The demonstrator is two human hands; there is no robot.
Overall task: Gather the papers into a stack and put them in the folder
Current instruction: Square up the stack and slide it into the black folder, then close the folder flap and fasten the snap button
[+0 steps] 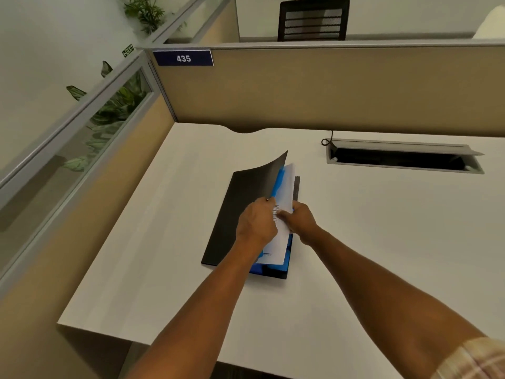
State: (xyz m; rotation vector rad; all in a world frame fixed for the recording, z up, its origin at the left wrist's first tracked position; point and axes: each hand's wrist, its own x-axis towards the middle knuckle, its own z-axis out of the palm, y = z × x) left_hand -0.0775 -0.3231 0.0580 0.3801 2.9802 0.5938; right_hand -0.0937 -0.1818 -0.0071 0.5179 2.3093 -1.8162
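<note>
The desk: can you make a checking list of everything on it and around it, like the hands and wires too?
Surface: white desk, bare apart from the folder.
Job's things: black folder lies on the desk, its cover lifted; white papers go in over a blue inner sheet.
Clutter: nothing seen.
Grippers: left hand holds the cover's edge up; right hand grips the papers.
Cables: one black cable loops by the open cable tray.
Surroundings: beige cubicle partition with a sign reading 435, plants behind glass, black mesh chair beyond.
</note>
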